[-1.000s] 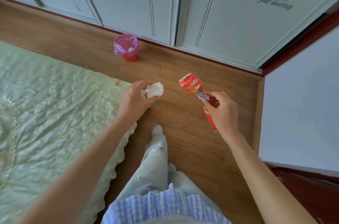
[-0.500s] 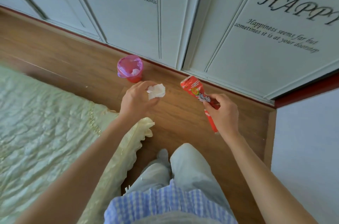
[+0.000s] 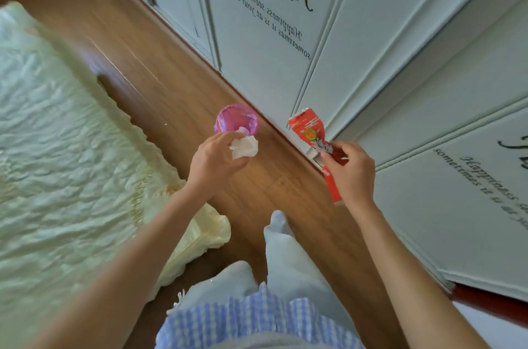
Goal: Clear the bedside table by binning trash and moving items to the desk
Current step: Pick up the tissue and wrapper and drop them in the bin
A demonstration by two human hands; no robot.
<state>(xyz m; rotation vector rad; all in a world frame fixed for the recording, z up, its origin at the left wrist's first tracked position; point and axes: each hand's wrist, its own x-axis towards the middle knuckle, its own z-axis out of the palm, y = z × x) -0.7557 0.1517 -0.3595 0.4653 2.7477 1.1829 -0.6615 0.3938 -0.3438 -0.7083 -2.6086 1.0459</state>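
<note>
Head view, items I log: my left hand (image 3: 213, 160), fingers closed round a crumpled white tissue (image 3: 244, 146), which hangs just at the 6 o'clock rim of a small bin with a pink liner (image 3: 228, 119) standing on the wood floor (image 3: 160, 86); my right hand (image 3: 353, 170), fingers pinched shut on a red snack wrapper (image 3: 310, 131), at 3 o'clock of the bin and apart from it. Also present: pale green bedspread (image 3: 65, 148) at 9 o'clock, white lettered wardrobe doors (image 3: 371, 48) from 12 to 3 o'clock.

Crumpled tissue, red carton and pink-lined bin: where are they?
crumpled tissue (image 3: 244, 146), head view, middle of the wad.
red carton (image 3: 307, 128), head view, printed upper panel.
pink-lined bin (image 3: 228, 117), head view, inner liner wall.
</note>
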